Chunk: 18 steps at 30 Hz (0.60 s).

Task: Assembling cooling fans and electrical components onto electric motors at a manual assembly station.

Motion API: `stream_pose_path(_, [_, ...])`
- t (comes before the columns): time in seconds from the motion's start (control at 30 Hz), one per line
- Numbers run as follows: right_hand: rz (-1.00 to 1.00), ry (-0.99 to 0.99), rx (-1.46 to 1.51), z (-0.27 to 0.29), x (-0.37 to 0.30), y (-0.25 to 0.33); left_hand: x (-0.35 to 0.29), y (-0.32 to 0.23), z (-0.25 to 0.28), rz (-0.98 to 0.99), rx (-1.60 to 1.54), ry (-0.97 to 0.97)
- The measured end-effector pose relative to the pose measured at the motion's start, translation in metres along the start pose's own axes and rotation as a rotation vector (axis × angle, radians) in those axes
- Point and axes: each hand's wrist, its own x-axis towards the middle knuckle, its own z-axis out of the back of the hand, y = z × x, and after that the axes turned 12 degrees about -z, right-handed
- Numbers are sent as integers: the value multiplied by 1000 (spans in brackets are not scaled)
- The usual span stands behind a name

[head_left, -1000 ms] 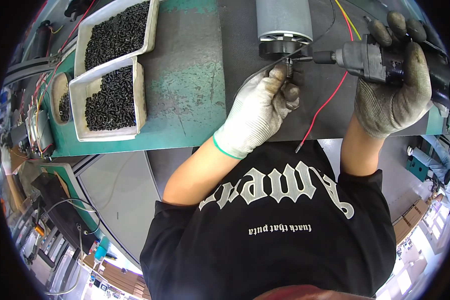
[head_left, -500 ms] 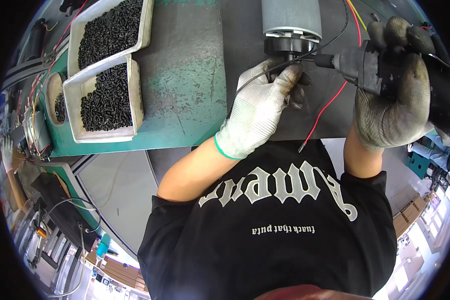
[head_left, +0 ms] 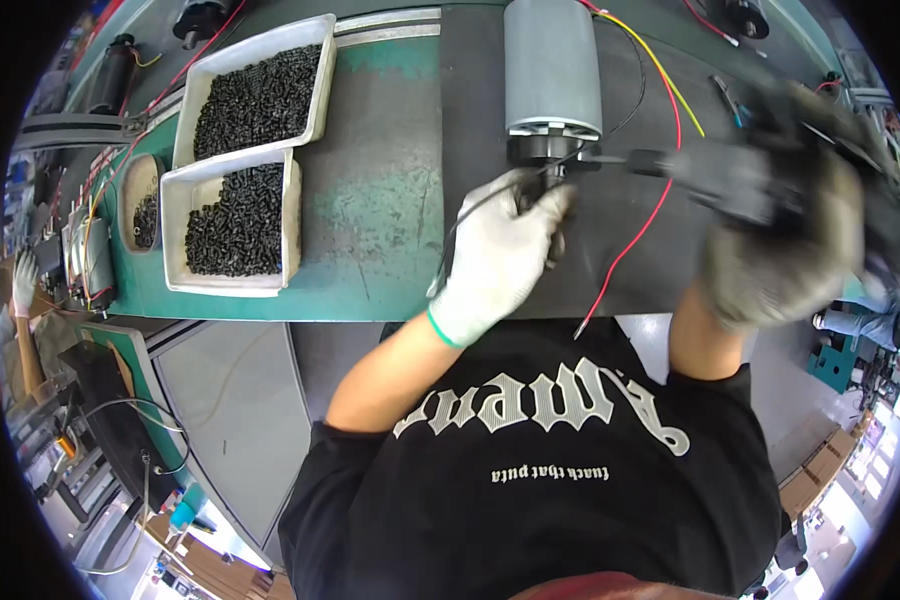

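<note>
A grey cylindrical motor (head_left: 553, 75) lies on the dark mat with its black end collar (head_left: 538, 150) toward me. My left hand (head_left: 500, 255), in a white glove, has thumb and fingers closed around the short shaft (head_left: 555, 175) below that collar. A thin black wire (head_left: 485, 200) crosses over these fingers. My right hand (head_left: 785, 260), gloved and smeared by motion, grips a dark power screwdriver (head_left: 735, 180). Its bit (head_left: 615, 160) points left toward the collar's lower edge; whether they touch, I cannot tell.
Two white bins (head_left: 295, 225) of small black parts stand at the left, beside an oval dish (head_left: 142, 235). Red wire (head_left: 630, 235) and yellow wire (head_left: 680, 95) trail right of the motor. Other motors (head_left: 110, 75) lie farther off. A co-worker's gloved hand (head_left: 24, 280) shows far left.
The view has shifted, so the bench appears lower. My right hand has drawn the screwdriver rightward from the shaft, and it is now blurred. My left hand keeps its hold.
</note>
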Motion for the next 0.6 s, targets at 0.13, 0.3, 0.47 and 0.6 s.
stream_pose_path(0.13, [546, -208, -879, 22, 24, 59, -9, 10, 0, -516, 708, -114])
stream_pose_path(0.3, [634, -650, -1547, 158, 52, 111, -19, 8, 24, -696, 953, -6])
stream_pose_path(0.47, [486, -665, -2243, 177, 17, 82, -87, -45, 71, -631, 856, 242])
stream_pose_path(0.6, [13, -314, -2233, 236, 22, 37, -79, -112, 150, -515, 1240, -817])
